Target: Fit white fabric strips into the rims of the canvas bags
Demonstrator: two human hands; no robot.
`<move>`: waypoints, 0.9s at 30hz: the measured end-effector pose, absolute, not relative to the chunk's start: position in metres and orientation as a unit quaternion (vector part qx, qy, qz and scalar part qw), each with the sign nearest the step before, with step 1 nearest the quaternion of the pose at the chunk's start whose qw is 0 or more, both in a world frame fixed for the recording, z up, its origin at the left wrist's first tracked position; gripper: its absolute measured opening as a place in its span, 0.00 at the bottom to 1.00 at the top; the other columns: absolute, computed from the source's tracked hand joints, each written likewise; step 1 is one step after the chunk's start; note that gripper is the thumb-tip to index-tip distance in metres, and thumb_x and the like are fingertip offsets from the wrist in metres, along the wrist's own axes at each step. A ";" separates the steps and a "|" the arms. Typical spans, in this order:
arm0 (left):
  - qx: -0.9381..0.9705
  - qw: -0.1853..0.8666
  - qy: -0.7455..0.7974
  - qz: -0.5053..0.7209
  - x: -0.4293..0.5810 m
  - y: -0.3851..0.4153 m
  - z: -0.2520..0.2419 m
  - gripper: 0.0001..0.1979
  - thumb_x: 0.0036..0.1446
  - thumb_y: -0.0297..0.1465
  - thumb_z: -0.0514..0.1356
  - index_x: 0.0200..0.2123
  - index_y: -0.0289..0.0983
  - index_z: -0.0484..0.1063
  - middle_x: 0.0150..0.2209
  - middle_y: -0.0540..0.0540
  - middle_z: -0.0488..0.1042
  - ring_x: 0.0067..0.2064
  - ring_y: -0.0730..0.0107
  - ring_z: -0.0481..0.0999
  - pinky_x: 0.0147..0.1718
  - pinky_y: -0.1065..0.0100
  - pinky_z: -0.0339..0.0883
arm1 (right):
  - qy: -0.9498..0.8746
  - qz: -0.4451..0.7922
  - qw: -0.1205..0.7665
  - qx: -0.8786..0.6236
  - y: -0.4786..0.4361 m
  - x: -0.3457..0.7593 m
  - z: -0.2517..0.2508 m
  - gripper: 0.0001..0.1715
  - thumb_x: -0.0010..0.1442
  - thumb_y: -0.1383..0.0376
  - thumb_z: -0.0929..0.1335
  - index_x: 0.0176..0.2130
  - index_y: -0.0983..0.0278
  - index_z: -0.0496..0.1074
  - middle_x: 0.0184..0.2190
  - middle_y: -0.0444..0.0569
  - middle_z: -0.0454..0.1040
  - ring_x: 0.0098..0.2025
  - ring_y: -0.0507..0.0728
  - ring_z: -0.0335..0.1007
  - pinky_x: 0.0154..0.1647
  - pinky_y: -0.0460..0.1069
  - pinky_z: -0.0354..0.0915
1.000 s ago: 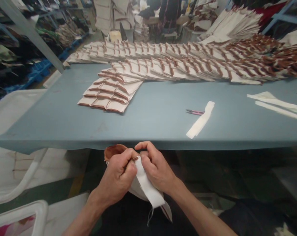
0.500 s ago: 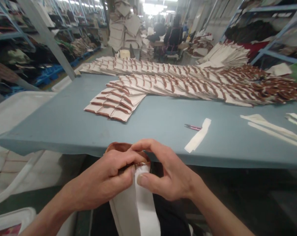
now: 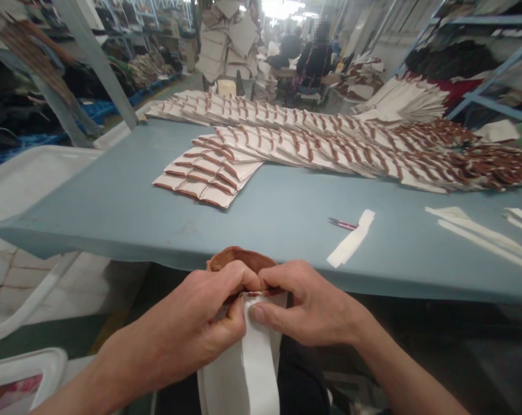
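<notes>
Just off the table's front edge, my left hand (image 3: pixel 213 314) and my right hand (image 3: pixel 310 302) pinch the top edge of a cream fabric piece (image 3: pixel 222 374) with a brown lining (image 3: pixel 233 257). A flat white strip (image 3: pixel 261 369) runs down its front from that edge. My right thumb presses on the strip's top end, with the index finger curled behind the edge. My left thumb and index finger grip the edge beside it. The two index fingers almost touch. The fabric under my fingers is hidden.
Rows of cream, brown-edged fabric pieces (image 3: pixel 287 141) overlap across the blue table (image 3: pixel 157 225). Small thread snips (image 3: pixel 342 223) lie against a loose white strip (image 3: pixel 351 239). More strips (image 3: pixel 481 230) lie to the right. White bins (image 3: pixel 36 155) stand at left, where a person (image 3: pixel 49 69) is.
My right index finger has come down from its arch to the fabric edge beside my left fingers. More of the brown lining shows behind. A person at left has come further into view.
</notes>
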State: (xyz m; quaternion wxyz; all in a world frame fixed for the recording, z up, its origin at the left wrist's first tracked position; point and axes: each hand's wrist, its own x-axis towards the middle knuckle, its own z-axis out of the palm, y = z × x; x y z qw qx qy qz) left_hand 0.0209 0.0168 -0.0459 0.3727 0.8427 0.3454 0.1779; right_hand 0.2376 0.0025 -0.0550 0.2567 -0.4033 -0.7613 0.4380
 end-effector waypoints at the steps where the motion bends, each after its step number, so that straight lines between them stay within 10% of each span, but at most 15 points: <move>1: 0.846 0.363 0.345 0.180 0.021 0.016 -0.046 0.10 0.60 0.21 0.53 0.37 0.41 0.70 0.31 0.57 0.76 0.28 0.77 0.72 0.28 0.74 0.60 | -0.756 0.444 0.259 -0.405 0.002 0.238 -0.054 0.19 0.62 0.61 0.68 0.24 0.63 0.60 0.22 0.37 0.54 0.24 0.47 0.50 0.25 0.45 0.45; 14: 0.910 0.173 0.160 0.342 0.026 0.020 -0.085 0.14 0.61 0.16 0.53 0.44 0.40 0.66 0.30 0.51 0.77 0.29 0.71 0.77 0.32 0.72 0.72 | -0.627 0.594 0.323 -0.386 -0.008 0.241 -0.072 0.13 0.59 0.62 0.71 0.27 0.64 0.67 0.24 0.38 0.62 0.26 0.47 0.53 0.25 0.43 0.51; 21: 0.912 0.150 0.131 0.358 0.034 0.022 -0.089 0.13 0.63 0.18 0.52 0.44 0.40 0.67 0.28 0.48 0.77 0.28 0.69 0.77 0.30 0.72 0.72 | -0.510 0.711 0.334 -0.350 -0.012 0.242 -0.080 0.35 0.59 0.38 0.72 0.28 0.65 0.67 0.23 0.38 0.60 0.24 0.46 0.50 0.23 0.44 0.48; 27: 0.906 0.132 0.119 0.385 0.035 0.028 -0.099 0.17 0.67 0.21 0.50 0.55 0.40 0.64 0.31 0.45 0.78 0.30 0.66 0.76 0.33 0.68 0.73 | -0.387 0.747 0.407 -0.356 -0.018 0.226 -0.104 0.36 0.56 0.38 0.75 0.26 0.64 0.64 0.21 0.37 0.61 0.21 0.45 0.50 0.21 0.43 0.47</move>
